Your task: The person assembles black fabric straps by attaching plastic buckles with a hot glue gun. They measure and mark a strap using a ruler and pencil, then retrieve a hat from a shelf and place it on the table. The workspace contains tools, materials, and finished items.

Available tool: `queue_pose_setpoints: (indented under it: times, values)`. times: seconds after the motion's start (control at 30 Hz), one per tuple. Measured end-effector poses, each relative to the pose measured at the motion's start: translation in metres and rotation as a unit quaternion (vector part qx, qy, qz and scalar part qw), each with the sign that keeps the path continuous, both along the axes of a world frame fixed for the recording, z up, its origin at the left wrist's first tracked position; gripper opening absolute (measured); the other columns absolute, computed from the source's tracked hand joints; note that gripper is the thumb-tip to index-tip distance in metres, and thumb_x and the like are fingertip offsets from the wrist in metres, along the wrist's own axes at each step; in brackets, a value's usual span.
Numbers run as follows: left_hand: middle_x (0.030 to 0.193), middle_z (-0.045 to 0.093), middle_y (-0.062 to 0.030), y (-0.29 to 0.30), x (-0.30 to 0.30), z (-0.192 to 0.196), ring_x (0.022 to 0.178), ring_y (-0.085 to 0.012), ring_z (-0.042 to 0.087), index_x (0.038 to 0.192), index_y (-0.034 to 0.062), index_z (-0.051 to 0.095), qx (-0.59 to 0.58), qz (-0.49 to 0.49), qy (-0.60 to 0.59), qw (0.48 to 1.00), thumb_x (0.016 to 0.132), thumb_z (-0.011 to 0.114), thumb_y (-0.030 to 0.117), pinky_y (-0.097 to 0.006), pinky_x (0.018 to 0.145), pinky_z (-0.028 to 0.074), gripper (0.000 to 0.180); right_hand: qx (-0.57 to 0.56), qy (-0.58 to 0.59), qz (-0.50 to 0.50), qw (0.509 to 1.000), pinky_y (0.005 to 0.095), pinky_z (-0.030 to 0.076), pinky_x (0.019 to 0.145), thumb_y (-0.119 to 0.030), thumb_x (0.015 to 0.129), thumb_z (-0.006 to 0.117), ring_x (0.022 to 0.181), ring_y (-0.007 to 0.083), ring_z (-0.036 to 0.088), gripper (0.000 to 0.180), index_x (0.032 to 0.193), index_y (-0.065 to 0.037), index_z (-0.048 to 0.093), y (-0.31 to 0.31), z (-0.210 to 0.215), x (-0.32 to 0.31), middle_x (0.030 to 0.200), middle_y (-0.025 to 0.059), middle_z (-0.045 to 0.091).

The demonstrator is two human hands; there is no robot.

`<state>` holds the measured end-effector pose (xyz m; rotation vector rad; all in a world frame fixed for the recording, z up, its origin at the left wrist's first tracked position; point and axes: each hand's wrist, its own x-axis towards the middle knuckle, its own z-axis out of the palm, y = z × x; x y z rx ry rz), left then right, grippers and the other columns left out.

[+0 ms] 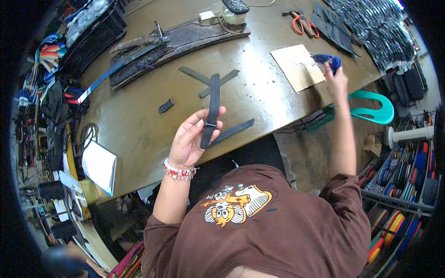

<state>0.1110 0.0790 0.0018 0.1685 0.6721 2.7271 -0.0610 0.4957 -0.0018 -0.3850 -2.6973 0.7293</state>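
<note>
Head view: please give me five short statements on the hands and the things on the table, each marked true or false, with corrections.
1. The left hand holds a black strap. True.
2. The right hand holds the orange-handled scissors. False: it holds a dark blue object; the scissors lie on the table.
3. A loose black buckle lies to the left of the held strap. True.
4. The olive webbing lies on the pale sheet. False: it lies on the table, apart from that sheet.
5. A white pad lies toward the table's left end. True.
</note>
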Motion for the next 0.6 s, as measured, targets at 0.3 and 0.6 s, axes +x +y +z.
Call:
queue_pose_setpoints:
  times: [0.3,0.6]
  values:
    - [0.108,0.055,-0.0164,-0.007,0.012,-0.002,0.097,-0.0212,0.06,0.125,-0.0059,0.042,-0.004,0.08,0.028,0.996,0.094,0.048,0.014,-0.027,0.077,0.056,0.037,-0.049,0.085,0.369,0.924,0.0338,0.045,0.06,-0.02,0.072,0.075,0.062,0.0282,0.057,0.029,0.091,-0.003,0.061,-0.129,0.08,0.087,0.07,0.0142,0.057]
    - [0.099,0.06,-0.0112,-0.012,0.013,-0.005,0.075,-0.0097,0.056,0.111,-0.0015,0.052,-0.03,0.129,0.021,0.991,0.093,0.051,0.02,-0.019,0.055,0.046,0.028,-0.127,0.068,0.445,0.884,0.0322,0.046,0.059,-0.022,0.064,0.079,0.063,0.0254,0.057,0.03,0.08,-0.005,0.061,-0.185,0.072,0.165,0.072,0.0102,0.056]
